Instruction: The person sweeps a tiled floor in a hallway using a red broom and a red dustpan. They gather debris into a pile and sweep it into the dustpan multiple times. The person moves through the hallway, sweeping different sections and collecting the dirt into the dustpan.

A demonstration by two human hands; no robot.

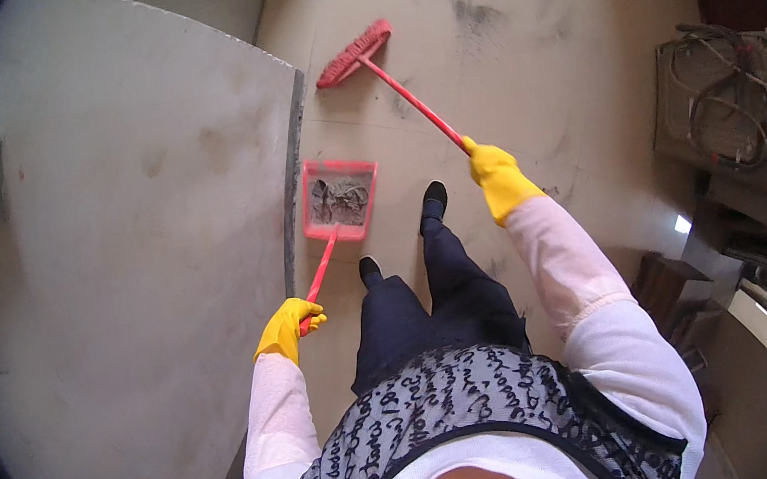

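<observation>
In a yellow rubber glove, my left hand (pixel 290 326) grips the handle of a red long-handled dustpan (pixel 354 233). The pan lies close to the wall's base, and grey dust and debris (pixel 341 201) fill much of it. My right hand (pixel 500 177), also gloved in yellow, is closed around the red-and-white striped handle of a push broom (pixel 418 102). The broom's pinkish-red bristle head (pixel 355 54) is beyond the dustpan, ahead of me, near the wall's corner. Whether the bristles touch the floor I cannot tell.
A grey wall (pixel 155 218) with a dark baseboard (pixel 293 178) runs along my left, ending in a corner. Dark smudges (pixel 476 15) mark the tiled floor (pixel 550 72). To my right stand a dusty board with a coiled hose (pixel 725 100) and a brown box (pixel 668 289).
</observation>
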